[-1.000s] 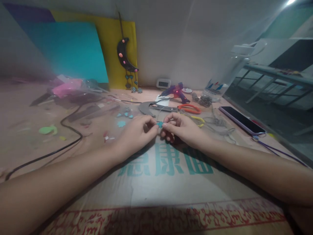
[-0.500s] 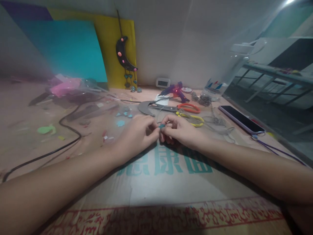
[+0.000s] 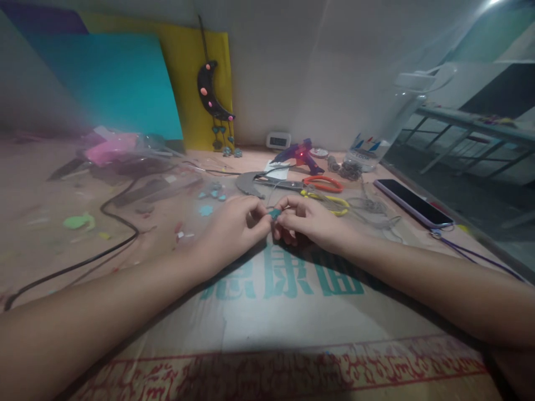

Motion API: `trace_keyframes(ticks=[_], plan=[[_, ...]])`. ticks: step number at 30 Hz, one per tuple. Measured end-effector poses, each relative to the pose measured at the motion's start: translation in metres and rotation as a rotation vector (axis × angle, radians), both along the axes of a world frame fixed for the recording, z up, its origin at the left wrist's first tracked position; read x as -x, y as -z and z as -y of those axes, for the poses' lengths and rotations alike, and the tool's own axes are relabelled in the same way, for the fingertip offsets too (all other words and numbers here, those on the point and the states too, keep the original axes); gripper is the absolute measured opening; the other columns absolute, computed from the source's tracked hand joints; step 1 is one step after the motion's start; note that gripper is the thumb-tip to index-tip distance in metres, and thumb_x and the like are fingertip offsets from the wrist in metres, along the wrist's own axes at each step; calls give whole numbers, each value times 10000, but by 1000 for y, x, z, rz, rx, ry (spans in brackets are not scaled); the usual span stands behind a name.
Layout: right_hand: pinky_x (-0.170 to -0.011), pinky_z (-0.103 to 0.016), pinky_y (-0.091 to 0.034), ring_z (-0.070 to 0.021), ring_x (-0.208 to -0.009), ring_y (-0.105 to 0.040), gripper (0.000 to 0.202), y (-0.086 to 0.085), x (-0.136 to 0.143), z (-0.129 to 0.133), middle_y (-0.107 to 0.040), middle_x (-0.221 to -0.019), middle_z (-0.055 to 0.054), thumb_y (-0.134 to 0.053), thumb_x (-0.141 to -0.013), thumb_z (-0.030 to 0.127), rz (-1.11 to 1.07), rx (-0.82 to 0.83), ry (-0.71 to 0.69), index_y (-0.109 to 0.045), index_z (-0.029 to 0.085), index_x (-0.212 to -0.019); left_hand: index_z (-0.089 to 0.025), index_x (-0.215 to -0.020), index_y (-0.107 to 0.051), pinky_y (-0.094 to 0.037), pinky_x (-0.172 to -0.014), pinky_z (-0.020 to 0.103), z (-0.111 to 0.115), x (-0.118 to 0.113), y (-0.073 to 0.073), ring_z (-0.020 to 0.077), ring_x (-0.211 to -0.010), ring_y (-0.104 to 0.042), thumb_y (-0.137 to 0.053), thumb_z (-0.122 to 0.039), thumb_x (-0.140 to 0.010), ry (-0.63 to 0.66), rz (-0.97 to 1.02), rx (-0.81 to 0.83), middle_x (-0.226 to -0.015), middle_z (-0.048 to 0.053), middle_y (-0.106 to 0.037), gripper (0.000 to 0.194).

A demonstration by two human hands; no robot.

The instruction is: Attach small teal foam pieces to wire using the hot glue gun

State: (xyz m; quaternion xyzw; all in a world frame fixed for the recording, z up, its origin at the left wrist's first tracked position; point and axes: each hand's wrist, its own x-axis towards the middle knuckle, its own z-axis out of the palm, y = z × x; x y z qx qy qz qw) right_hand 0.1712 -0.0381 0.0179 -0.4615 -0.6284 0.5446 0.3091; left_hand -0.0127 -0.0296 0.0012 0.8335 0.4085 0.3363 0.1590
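As both forearms are reaching in over the printed sheet [image 3: 288, 323], the left hand [image 3: 240, 225] and right hand [image 3: 307, 220] are meeting at the middle, and they're sharing a small teal piece [image 3: 274, 214]! It's sitting right between the fingertips, raised in front of the scissors [image 3: 321, 184] with orange handles. On the left, thumb and forefinger are closing in a pinch on one edge; on the right, thumb and forefinger are nipping the other, the remaining fingers curling loosely beneath. A thin strand [image 3: 271, 192] is arcing just behind; whether it's joining the piece, I cannot tell. Yellow handles [image 3: 338, 206] are lying just beyond the right hand, a pale-blue flower shape [image 3: 205, 210] is resting left of the left hand, and farther back the glue gun [image 3: 303, 155] is showing a red light.
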Motion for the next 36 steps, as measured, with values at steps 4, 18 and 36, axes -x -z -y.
trace_keyframes(ticks=[4,18,36], plan=[[-385,-171,-357,-69,-420,-479,187,-3,1,1,-648,-596,25,-635,-808,321,70,-12,50,-496,196,-813,-184,-714,-580,-394,-687,297,0,1,0,165,-725,-573,-563,-215,-810,-15,2,-11,-722,-5,-640,103],[-404,-165,-381,-64,-447,-497,107,7,-3,-4,-639,-590,39,-615,-771,216,68,-27,-41,-512,196,-791,-186,-696,-568,-414,-708,306,-1,0,1,164,-703,-565,-572,-220,-812,35,-59,-62,-693,-4,-624,121],[-404,-165,-385,-64,-441,-486,75,3,-2,-4,-630,-600,37,-546,-767,151,75,-4,-42,-533,184,-833,-181,-691,-584,-397,-650,287,0,-1,-2,170,-702,-580,-558,-216,-791,-13,-22,41,-694,4,-643,109]])
